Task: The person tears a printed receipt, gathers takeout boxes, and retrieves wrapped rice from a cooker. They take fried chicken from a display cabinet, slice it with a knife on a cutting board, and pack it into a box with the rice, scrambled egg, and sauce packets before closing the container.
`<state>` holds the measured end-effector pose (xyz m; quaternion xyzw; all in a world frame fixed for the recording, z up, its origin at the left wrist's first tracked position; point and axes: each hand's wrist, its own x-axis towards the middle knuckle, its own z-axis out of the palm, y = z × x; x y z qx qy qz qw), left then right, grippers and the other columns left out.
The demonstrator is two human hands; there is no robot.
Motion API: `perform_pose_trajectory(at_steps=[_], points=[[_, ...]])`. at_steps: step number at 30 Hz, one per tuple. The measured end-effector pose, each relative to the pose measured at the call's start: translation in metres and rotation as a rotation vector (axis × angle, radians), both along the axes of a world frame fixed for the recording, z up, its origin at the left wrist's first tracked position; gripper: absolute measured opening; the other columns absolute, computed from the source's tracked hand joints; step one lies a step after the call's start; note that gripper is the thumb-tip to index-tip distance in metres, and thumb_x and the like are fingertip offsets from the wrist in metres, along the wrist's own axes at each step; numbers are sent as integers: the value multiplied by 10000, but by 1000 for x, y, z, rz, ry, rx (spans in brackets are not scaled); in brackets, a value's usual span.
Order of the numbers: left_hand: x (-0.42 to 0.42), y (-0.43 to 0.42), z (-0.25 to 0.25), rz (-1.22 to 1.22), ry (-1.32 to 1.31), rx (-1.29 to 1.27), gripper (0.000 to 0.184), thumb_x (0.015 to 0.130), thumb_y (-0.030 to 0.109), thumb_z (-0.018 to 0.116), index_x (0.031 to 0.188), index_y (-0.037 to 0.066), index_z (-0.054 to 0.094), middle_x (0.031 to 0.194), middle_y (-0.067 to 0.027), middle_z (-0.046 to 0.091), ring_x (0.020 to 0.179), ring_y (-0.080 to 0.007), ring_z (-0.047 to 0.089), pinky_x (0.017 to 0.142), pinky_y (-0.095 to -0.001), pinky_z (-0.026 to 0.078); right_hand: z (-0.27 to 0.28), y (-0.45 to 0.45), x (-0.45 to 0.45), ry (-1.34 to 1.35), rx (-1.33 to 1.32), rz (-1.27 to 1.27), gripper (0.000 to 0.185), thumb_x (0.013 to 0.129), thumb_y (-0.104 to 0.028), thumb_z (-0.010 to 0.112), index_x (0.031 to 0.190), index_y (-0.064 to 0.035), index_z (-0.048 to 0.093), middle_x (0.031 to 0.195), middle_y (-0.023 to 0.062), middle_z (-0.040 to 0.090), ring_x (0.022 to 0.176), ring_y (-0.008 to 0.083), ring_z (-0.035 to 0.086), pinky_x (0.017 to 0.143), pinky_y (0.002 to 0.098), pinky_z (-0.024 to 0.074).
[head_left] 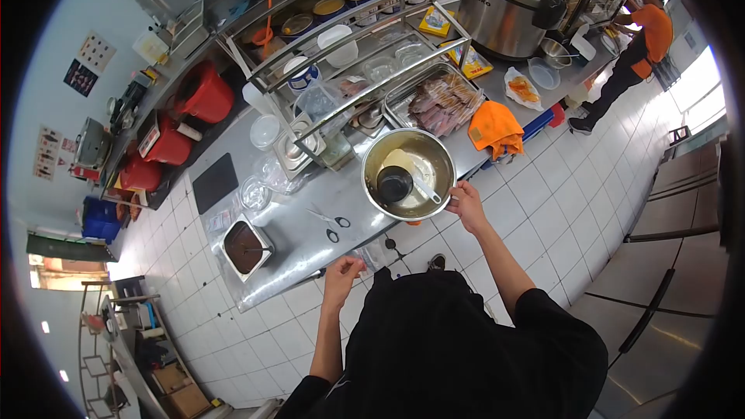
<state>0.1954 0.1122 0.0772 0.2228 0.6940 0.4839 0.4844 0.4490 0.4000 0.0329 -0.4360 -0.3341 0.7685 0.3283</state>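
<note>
My right hand (467, 208) is closed on the right rim of a round steel pot (371, 186) at the front edge of the metal table (299, 240). Inside the pot lie a black cup-like ladle (394, 183) with a pale handle and some cream-coloured stuff. Near the table's front edge, my left hand (345, 273) has its fingers pinched on a clear plastic bag (374, 254). Scissors (334, 226) with black handles lie on the table between the pot and a steel container (245, 248) of brown sauce.
A tray of packed meat (444, 102) and an orange cloth (495, 129) are behind the pot. A metal rack (349, 70) holds tubs. A large cooker (504, 8) stands at the back. At far right a person (638, 46) in orange works at a counter.
</note>
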Motion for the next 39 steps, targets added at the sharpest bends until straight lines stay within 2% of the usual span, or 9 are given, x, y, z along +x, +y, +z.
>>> perform_pose_trajectory(at_steps=[10, 13, 16, 19, 22, 25, 32, 35, 39], points=[[-1, 4, -20, 485, 67, 121, 98, 982, 90, 607, 953, 9, 560, 944, -94, 693, 856, -167, 666, 720, -310, 571, -15, -11, 60, -45, 32, -17, 30, 992, -105, 535, 977, -83, 519, 988, 68, 642, 848, 212, 709, 817, 399, 604], [-24, 33, -9, 501, 73, 125, 79, 953, 3, 565, 969, 23, 490, 924, -119, 674, 783, -177, 644, 718, -318, 580, -18, -20, 77, -49, 10, -11, 36, 996, -113, 536, 992, -80, 521, 995, 65, 642, 859, 207, 706, 821, 397, 599], [-77, 58, -58, 428, 295, 236, 119, 937, -15, 514, 1045, 28, 488, 807, -77, 631, 673, -146, 595, 645, -319, 553, -18, -28, 87, -45, -11, -14, 42, 994, -114, 541, 1000, -78, 520, 997, 64, 645, 870, 205, 705, 824, 392, 595], [-95, 111, -34, 248, 377, 116, 98, 943, 39, 484, 1028, 31, 531, 677, -21, 539, 603, -122, 545, 551, -301, 473, -12, -32, 88, -40, -16, -24, 44, 992, -113, 544, 1001, -77, 519, 987, 60, 648, 871, 202, 703, 822, 388, 594], [-120, 180, -60, 60, 287, 61, 146, 954, 187, 513, 968, 56, 576, 601, 18, 447, 512, -109, 455, 460, -274, 351, -12, -39, 88, -58, -10, -68, 40, 990, -107, 544, 994, -77, 518, 966, 53, 648, 855, 201, 702, 817, 386, 596], [-125, 258, -57, 151, -245, 45, 261, 940, 356, 590, 917, 97, 609, 594, 31, 409, 453, -103, 350, 414, -270, 272, 1, -51, 81, -60, -18, -152, 41, 983, -94, 551, 977, -84, 511, 959, 51, 645, 833, 216, 701, 815, 406, 600], [-149, 410, -115, 647, -924, 389, 389, 909, 548, 669, 786, 215, 512, 573, 56, 251, 429, -104, 247, 401, -272, 209, 12, -86, 72, -30, -53, -363, 34, 973, -72, 547, 978, -75, 513, 963, 80, 641, 855, 254, 713, 839, 444, 605], [-146, 424, -88, 665, -1003, 324, 381, 965, 505, 593, 755, 214, 465, 566, 43, 295, 425, -109, 279, 406, -273, 224, 28, -104, 63, -83, -48, -471, 33, 973, -71, 545, 978, -79, 514, 959, 73, 637, 855, 253, 712, 842, 444, 603], [-148, 442, -95, 507, -716, 497, 344, 999, 438, 505, 765, 187, 482, 573, 23, 389, 427, -116, 353, 409, -295, 256, 25, -122, 64, -64, -64, -602, 31, 974, -70, 542, 976, -85, 515, 960, 66, 634, 857, 256, 711, 847, 446, 601]])
